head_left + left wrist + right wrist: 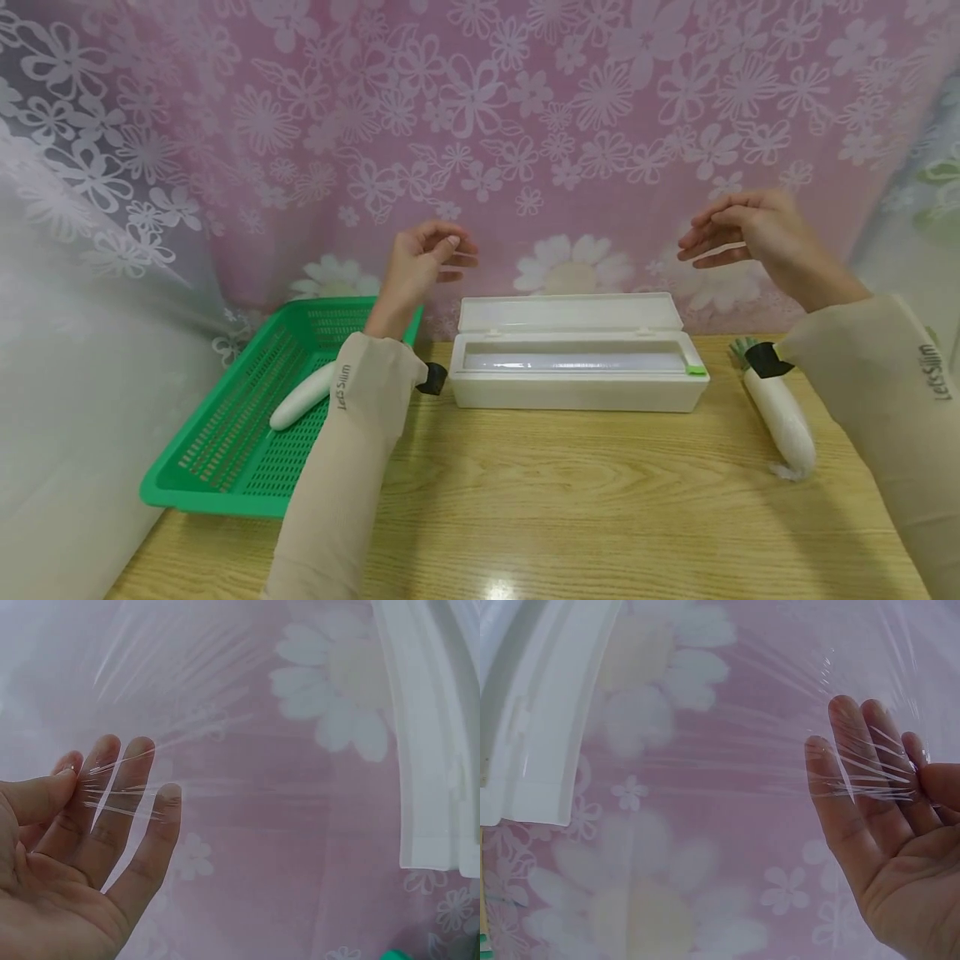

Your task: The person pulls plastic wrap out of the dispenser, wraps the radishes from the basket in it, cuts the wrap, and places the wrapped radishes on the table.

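A sheet of clear cling film (202, 727) is stretched between my two raised hands, creased where it gathers at the fingers. My left hand (423, 262) pinches one edge between thumb and index finger, the other fingers spread behind the film. In the right wrist view, the right hand (885, 840) pinches the film (765, 742) the same way. Below and between the hands stands a white cling film dispenser box (577, 393), lid (570, 313) raised, with the film roll (577, 361) inside. The sheet itself is barely visible in the head view.
At the left, a green plastic basket (217, 502) holds a white radish (303, 402), partly hidden by my left sleeve. Another white radish (780, 417) with a green end lies on the wooden table (570, 492) at the right. A pink flowered curtain (480, 125) hangs behind.
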Demonstrator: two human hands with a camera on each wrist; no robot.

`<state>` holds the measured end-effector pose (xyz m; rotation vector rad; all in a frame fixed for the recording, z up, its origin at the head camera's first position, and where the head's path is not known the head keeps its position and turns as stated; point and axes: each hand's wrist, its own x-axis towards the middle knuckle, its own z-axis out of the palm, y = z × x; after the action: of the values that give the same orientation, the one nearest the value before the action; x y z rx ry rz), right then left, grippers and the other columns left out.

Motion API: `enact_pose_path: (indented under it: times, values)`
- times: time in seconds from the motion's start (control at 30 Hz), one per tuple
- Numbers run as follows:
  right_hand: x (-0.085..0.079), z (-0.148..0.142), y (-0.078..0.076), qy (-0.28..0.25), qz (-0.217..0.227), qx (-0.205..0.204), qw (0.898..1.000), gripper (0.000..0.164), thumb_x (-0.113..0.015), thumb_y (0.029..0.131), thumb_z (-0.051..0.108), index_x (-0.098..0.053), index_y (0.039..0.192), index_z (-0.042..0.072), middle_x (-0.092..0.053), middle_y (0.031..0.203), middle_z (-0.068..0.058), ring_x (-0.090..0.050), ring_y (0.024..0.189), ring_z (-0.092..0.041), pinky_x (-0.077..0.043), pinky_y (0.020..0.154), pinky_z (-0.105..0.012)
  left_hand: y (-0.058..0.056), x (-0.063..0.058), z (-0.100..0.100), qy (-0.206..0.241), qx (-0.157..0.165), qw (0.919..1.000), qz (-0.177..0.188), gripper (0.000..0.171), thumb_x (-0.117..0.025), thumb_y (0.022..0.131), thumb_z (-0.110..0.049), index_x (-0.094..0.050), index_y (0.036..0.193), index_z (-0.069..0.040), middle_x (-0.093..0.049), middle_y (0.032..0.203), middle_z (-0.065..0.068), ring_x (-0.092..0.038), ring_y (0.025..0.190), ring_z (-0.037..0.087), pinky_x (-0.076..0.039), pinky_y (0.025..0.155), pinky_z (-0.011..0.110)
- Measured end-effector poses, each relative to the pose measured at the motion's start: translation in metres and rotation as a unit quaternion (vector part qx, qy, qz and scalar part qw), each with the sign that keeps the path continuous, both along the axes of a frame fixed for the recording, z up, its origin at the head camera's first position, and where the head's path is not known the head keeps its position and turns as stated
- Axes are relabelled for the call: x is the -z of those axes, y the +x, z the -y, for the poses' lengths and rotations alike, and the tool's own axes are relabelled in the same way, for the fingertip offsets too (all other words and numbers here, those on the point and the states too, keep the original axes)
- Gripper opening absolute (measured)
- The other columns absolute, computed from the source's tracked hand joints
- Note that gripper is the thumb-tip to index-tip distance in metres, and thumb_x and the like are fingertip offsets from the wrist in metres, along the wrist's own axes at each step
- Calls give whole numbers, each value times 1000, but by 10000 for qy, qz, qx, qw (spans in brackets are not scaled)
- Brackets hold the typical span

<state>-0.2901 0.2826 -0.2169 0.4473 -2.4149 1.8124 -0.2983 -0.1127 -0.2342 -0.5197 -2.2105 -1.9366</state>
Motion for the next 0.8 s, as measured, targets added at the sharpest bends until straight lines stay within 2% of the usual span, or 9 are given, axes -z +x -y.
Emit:
enact_pose_path:
  times: [0.2, 0.47, 0.63, 0.8]
  values:
    - [-11, -2, 1, -256, -117, -210, 9994, 31, -42, 109, 12, -71, 101, 7, -76, 90, -5, -75, 81, -19, -60, 69, -31, 1, -14, 0, -69, -38, 9998, -197, 19, -53, 106, -5, -66, 117, 2, -72, 106, 15, -72, 94, 26, -56, 86, 45]
    - [-25, 0, 3, -1056, -219, -429, 9932, 28, -47, 108, 10, -72, 99, 1, -76, 87, -11, -75, 78, -22, -60, 67, -31, 4, -31, 0, -49, -154, 9992, -369, 17, -53, 105, -4, -67, 113, 1, -72, 104, 15, -72, 91, 23, -58, 83, 40]
    - [-34, 2, 7, -1263, -352, -506, 9901, 28, -47, 107, 8, -71, 99, -2, -76, 86, -13, -75, 78, -23, -60, 68, -31, 8, -39, 1, 4, -171, 9985, -516, 16, -53, 105, -3, -68, 111, 0, -73, 102, 14, -72, 90, 23, -58, 83, 39]
    - [-44, 4, 14, -1213, -592, -478, 9897, 27, -47, 107, 10, -69, 103, -6, -76, 89, -13, -75, 80, -23, -59, 69, -29, 12, -47, 1, 66, -194, 9970, -747, 15, -54, 104, -4, -68, 109, -1, -73, 101, 13, -72, 90, 23, -58, 82, 36]
